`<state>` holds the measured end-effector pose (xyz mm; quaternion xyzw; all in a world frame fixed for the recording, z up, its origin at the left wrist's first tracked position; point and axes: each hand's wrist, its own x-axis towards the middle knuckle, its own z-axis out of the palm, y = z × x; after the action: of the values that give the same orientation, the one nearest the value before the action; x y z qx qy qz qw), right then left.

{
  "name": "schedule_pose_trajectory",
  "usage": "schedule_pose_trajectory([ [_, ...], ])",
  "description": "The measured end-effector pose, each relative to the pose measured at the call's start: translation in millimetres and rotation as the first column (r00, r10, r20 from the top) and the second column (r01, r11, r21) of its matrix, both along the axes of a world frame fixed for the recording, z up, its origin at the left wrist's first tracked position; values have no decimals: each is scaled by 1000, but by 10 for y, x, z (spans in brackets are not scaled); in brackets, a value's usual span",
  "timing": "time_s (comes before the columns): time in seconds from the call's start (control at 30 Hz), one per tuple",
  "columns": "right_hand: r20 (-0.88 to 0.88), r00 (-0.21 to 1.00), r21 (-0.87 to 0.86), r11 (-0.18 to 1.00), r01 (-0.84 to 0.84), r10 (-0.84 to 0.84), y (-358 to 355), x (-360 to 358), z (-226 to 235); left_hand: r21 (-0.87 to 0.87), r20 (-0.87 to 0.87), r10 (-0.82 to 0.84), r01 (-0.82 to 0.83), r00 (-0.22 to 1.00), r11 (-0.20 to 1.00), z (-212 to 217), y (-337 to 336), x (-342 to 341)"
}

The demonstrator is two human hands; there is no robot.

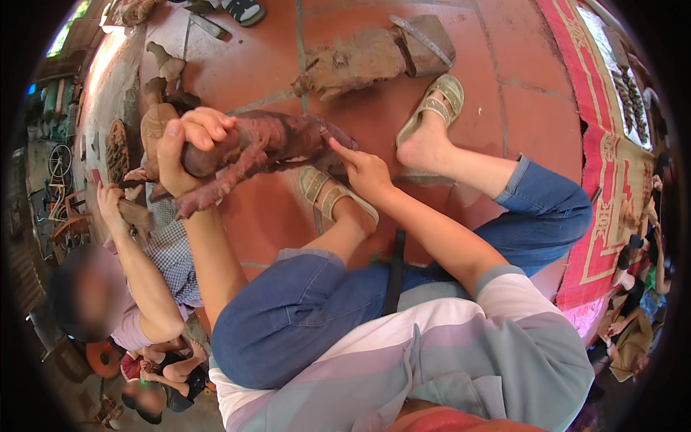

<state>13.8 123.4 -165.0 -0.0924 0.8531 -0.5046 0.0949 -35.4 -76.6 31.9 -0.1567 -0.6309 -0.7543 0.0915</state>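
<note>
A long, dark reddish-brown piece of carved wood [277,140], knotty and gnarled along its length, is held up above the tiled floor. My left hand [188,140] is closed round its thick left end, with the thumb up and the fingers over the top. At the opposite end my right hand [366,171] is also closed against the wood, one digit laid along its surface and the other fingers partly hidden. Behind it, on the floor, lies a rough log [367,65] of lighter brown wood with a flat metal bar [421,39] across its right end.
To my left a co-worker [137,295] holds a wooden block [135,214]. Several carved wooden pieces [157,126] stand beyond that person's hands. My sandalled feet [432,122] rest on the red tiles [504,43]. A red patterned mat [586,187] hangs or lies along the right.
</note>
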Motion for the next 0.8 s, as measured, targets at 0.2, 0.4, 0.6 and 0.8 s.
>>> schedule_pose_trajectory([
  [0.2, 14, 990, 66, 988, -138, 138, 337, 315, -229, 69, -132, -5, 15, 991, 998, -63, -51, -29],
  [0.4, -24, 997, -118, 990, 74, -77, 94, 23, -10, 55, -126, 6, 1, 992, 998, -144, -7, -194],
  [0.6, 33, 994, -5, 995, -100, 100, 186, 85, 3, -105, -1, 188, -187, 982, 977, 47, -74, 24],
  [0.8, 124, 992, -84, 996, -28, 39, 151, 337, -247, 43, -119, 45, -40, 992, 998, -49, -32, -107],
])
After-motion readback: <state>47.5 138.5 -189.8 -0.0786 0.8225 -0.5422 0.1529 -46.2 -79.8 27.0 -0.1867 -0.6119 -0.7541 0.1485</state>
